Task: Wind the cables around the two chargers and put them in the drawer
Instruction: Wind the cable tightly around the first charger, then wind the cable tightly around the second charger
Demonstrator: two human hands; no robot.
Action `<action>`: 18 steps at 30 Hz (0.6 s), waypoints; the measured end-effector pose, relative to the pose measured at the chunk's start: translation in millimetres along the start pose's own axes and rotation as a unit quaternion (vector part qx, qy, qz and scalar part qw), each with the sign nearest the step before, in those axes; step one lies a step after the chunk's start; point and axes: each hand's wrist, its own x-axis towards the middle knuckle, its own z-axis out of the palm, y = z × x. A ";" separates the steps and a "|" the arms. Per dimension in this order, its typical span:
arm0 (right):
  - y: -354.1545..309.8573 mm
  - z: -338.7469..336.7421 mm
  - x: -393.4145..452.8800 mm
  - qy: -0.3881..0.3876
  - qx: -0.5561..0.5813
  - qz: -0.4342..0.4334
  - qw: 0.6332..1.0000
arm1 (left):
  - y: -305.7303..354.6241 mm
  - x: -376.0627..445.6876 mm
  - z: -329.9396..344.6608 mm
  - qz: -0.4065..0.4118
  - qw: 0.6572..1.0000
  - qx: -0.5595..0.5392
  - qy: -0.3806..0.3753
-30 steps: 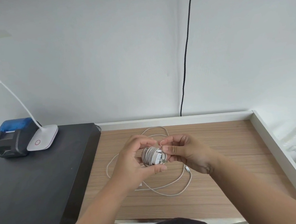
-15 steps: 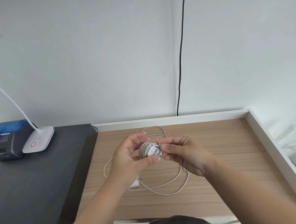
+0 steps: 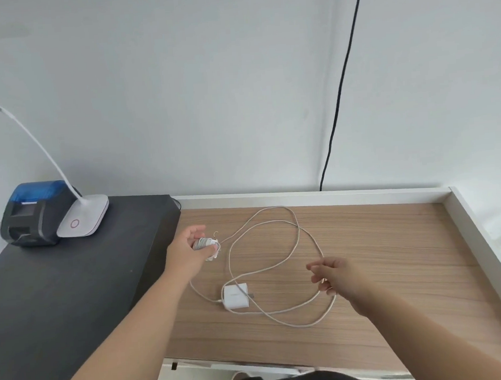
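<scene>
Fingers of your left hand [image 3: 188,249] curl round the wound charger [image 3: 205,246], so only its cable turns and one white edge show past your knuckles; whether it rests on the wooden desk [image 3: 381,255] or hangs just above it cannot be told. A thin stray loop beside it is too fine to make out. Your right hand [image 3: 335,276] is blurred, its fingers loosely bent and grasping nothing, poised above the loose cable [image 3: 298,231] near that cable's right side; whether they touch it is unclear. The second charger [image 3: 235,296] lies flat on the desk between your hands, its cable sprawled in loops around it. Your forearms are cut off at the lower edge. At far left, the desk lamp [image 3: 83,215] loses its head to the frame edge, and the label printer [image 3: 34,214] sits half behind its base on the black cabinet [image 3: 57,292].

Half a second ago both hands met round the wound charger over the middle of the desk. Now your left alone carries it, moved off toward the cabinet, and your right has let go and swung out to the right.
</scene>
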 end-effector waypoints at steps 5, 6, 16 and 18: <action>12.3 22.4 16.1 -0.003 -0.168 -0.022 0.986 | -16.4 29.0 -0.4 -0.033 0.998 0.050 0.005; 12.5 28.1 18.9 -0.012 -0.209 -0.033 0.977 | -17.2 32.1 1.5 -0.038 0.998 0.056 0.000; 22.0 71.6 32.7 -0.129 -0.427 -0.077 0.892 | -37.8 32.6 21.5 -0.046 0.973 0.193 -0.120; 25.4 73.3 34.6 -0.125 -0.428 -0.081 0.892 | -40.0 30.8 17.7 -0.025 0.966 0.232 -0.111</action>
